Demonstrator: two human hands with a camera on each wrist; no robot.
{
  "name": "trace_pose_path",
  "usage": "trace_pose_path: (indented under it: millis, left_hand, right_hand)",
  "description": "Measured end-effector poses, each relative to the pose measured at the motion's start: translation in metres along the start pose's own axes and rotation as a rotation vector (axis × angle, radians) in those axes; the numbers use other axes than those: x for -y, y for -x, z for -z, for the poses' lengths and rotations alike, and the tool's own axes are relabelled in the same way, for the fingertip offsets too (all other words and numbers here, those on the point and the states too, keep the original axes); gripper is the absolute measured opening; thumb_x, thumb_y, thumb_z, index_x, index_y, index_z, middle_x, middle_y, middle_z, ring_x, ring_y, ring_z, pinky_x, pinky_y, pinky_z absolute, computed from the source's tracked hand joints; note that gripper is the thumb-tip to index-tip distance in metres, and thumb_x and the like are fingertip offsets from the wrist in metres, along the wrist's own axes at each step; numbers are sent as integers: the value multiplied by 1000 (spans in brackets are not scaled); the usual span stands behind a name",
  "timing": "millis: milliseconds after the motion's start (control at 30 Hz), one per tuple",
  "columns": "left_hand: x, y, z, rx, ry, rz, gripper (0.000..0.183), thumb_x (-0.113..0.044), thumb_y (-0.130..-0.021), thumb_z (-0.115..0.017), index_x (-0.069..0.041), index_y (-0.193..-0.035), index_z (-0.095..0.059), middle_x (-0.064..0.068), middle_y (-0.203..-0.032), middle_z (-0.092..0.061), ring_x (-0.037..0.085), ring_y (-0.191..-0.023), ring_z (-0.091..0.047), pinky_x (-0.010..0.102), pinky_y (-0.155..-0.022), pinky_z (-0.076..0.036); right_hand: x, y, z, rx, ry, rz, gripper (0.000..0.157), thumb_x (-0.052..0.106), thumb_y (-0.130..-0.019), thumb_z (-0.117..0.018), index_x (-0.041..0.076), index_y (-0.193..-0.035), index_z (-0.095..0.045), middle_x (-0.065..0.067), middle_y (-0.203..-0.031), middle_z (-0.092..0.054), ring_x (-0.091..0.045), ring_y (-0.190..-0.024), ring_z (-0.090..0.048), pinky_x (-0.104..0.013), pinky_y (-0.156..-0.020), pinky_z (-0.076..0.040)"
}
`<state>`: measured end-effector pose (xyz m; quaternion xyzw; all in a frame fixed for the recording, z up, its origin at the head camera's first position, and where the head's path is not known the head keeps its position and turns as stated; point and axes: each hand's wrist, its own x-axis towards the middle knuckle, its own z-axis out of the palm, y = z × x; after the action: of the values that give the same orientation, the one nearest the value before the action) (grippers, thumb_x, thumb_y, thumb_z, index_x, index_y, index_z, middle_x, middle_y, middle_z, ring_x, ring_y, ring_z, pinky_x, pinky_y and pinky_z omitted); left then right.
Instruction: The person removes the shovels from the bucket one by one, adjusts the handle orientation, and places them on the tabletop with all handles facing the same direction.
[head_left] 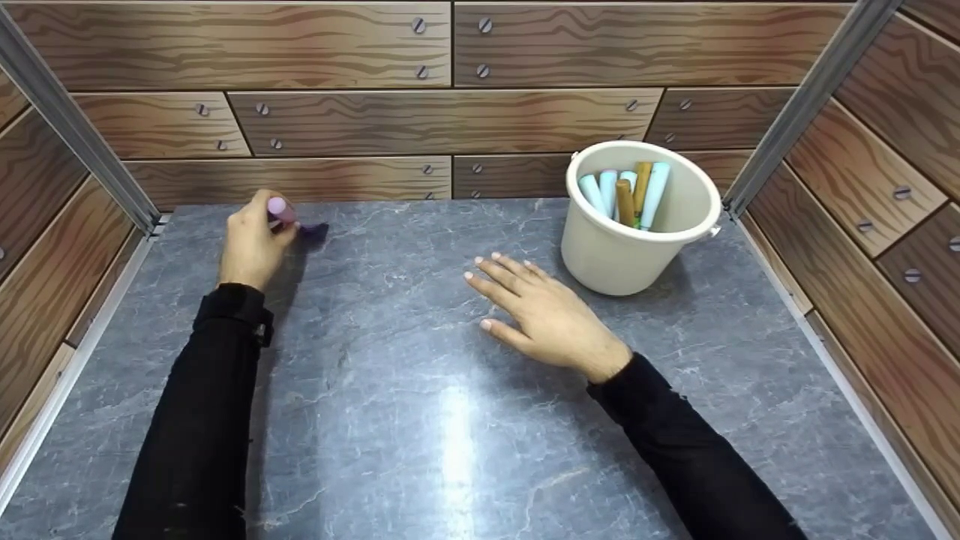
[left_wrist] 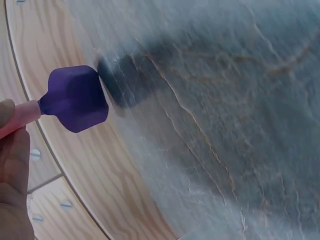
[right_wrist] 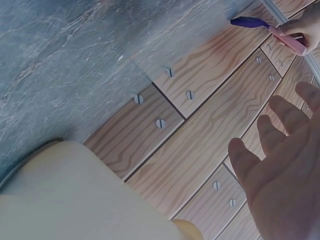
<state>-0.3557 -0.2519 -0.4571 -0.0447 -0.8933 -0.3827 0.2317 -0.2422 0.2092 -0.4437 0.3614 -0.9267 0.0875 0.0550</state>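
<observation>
My left hand (head_left: 253,244) grips a spatula (left_wrist: 80,98) by its pink handle, at the far left of the table. The spatula's broad purple head points down at the tabletop (head_left: 390,315) in the head view, its edge close over the surface. Part of the handle is hidden by the fingers. My right hand (head_left: 551,319) hovers over the middle right of the table, palm down, with fingers spread and nothing in it. In the right wrist view the spatula shows small at the top right, held by the left hand.
A cream bucket (head_left: 619,259) stands at the back right, beside the right hand. Inside it, several utensils show light blue handles (head_left: 655,195) and brown handles (head_left: 625,202). Wood-patterned panels (head_left: 337,120) wall the table at the back and both sides, with metal posts (head_left: 814,97) in the corners.
</observation>
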Motion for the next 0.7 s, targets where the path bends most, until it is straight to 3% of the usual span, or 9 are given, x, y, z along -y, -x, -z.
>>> trace_pose_path:
  millis: [167,333,467,700]
  left_hand:
    - [0,1,2,-36,30,74,37,2,-106,-83,4,-138,-64,27,-132,-81,46,-138,-79,54,-120,-67]
    - [0,2,3,-66,5,78,43,0,-107,-83,4,-145,-64,26,-134,-80,43,-132,-79,56,-118,-67]
    - [2,3,2,-62,-28,62,37,-1,-109,-81,4,-142,-66,27,-129,-82,45,-125,-79,59,-114,-64]
    - [6,8,-1,-40,-103,27,23,2,-110,-75,7,-131,-69,31,-128,-83,53,-128,-79,68,-115,-61]
  right_hand:
    - [0,0,0,-7,-5,4,72,58,-123,-52,30,-187,-34,-4,-195,-36,-35,-182,-34,-66,-149,-31]
    - [-1,1,0,-3,-6,8,74,59,-123,-51,28,-187,-34,-5,-195,-36,-36,-182,-34,-66,-149,-31]
    - [-2,1,0,3,-15,4,74,60,-123,-50,26,-187,-34,-5,-195,-36,-35,-182,-33,-66,-149,-32]
    - [-3,1,-1,5,-20,1,74,60,-123,-50,26,-187,-35,-6,-194,-37,-37,-182,-33,-66,-149,-31]
